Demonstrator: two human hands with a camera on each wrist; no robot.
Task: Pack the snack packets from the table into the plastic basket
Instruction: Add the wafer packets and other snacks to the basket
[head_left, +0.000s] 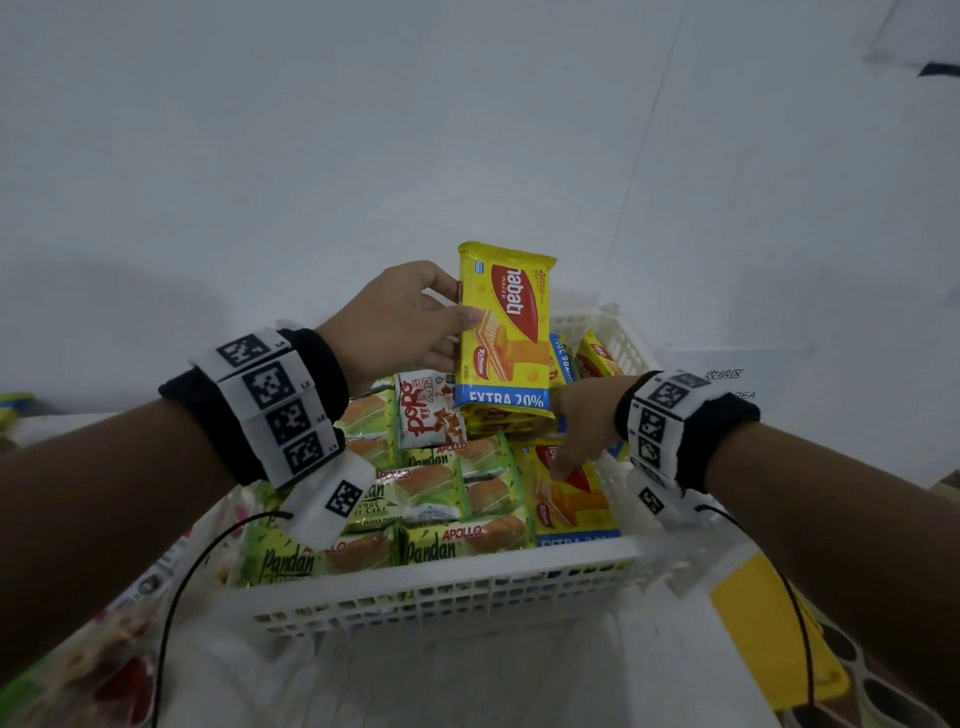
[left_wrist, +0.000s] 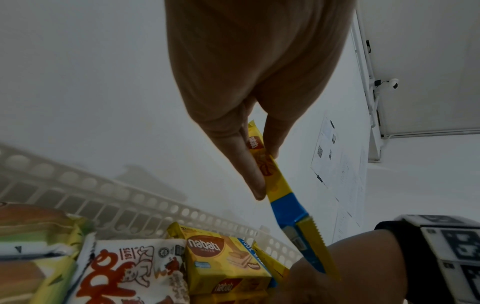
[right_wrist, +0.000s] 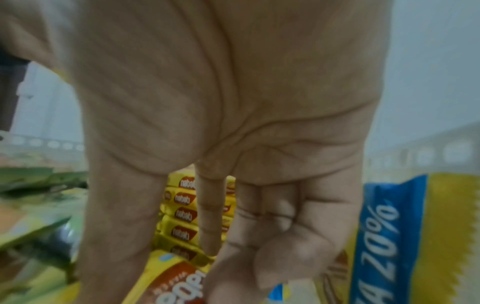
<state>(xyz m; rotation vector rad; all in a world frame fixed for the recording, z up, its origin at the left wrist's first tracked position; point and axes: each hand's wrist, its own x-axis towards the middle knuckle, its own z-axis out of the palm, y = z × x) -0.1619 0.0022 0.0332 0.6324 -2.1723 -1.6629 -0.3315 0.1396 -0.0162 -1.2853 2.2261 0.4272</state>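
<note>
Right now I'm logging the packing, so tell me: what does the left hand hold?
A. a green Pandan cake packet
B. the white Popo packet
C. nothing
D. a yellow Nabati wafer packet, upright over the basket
D: the left hand pinches the yellow Nabati wafer packet upright above the plastic basket.

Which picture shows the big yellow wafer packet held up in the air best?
The head view: the raised wafer packet faces the camera, label readable, pinched by the left hand. The left wrist view shows it only edge-on. The right wrist view shows blurred yellow-and-blue wrapper; which packet is unclear.
</note>
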